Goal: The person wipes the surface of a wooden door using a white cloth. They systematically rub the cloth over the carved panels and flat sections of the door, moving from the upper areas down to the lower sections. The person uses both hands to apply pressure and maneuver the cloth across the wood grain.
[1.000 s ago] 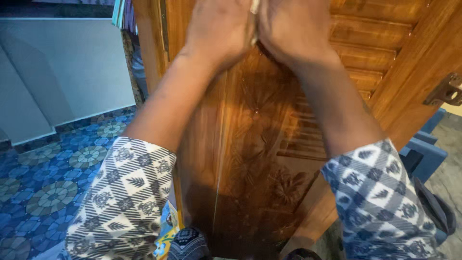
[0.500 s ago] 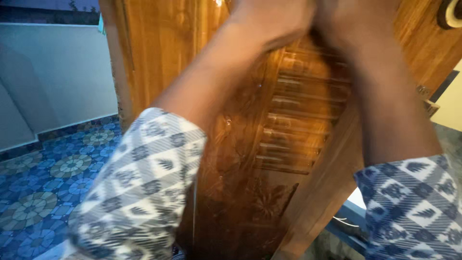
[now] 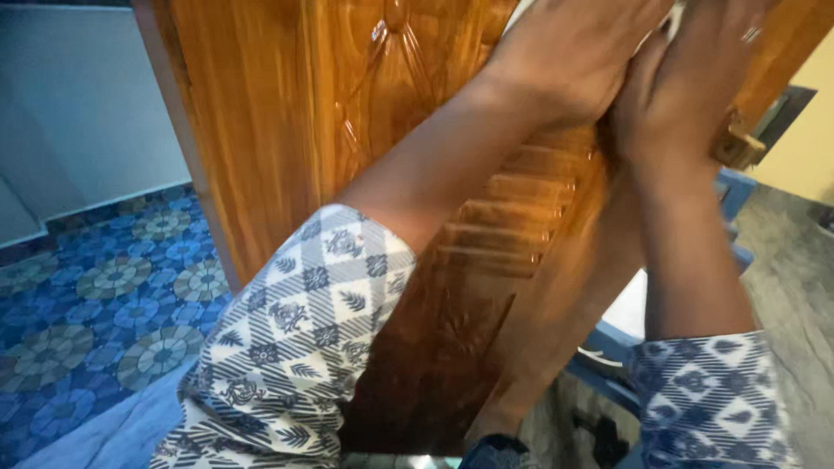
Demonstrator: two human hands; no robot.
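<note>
1. Starting nearest: noting the patterned left sleeve [image 3: 304, 347] and patterned right sleeve [image 3: 708, 399], both loose at the cuff. Judging a snag on carved wood possible with an arm dragged down the panel.
2. Following both forearms up to the left hand [image 3: 573, 52] and right hand [image 3: 686, 95], raised high and pressed palm toward palm, just in front of the carved wooden door [image 3: 417, 113].
3. Reading the right-hand fingers [image 3: 725, 39] as straight and close together, with a ring [image 3: 750, 35] on one. Unable to tell the state of the left fingers, cut off by the top edge.
4. Spotting a pale sliver [image 3: 675, 26] squeezed between the two palms near the top edge, too hidden to identify. Judging a slip likely with any easing of that pressure, with no curled grip visible around it.
5. Marking the brass fitting [image 3: 738, 146] on the door edge, just beside the right wrist. Judging a scrape or knock there possible with a small sideways shift.
6. Weighing the door edge itself, rising between the two arms. Judging pinched fingers possible with a swing of the door.
7. Looking farthest: blue patterned floor tiles [image 3: 95, 295] on the left, blue furniture [image 3: 730, 187] behind the right arm, a pale wall [image 3: 78, 113] beyond. Judging a dropped sliver hard to spot on so busy a floor.
</note>
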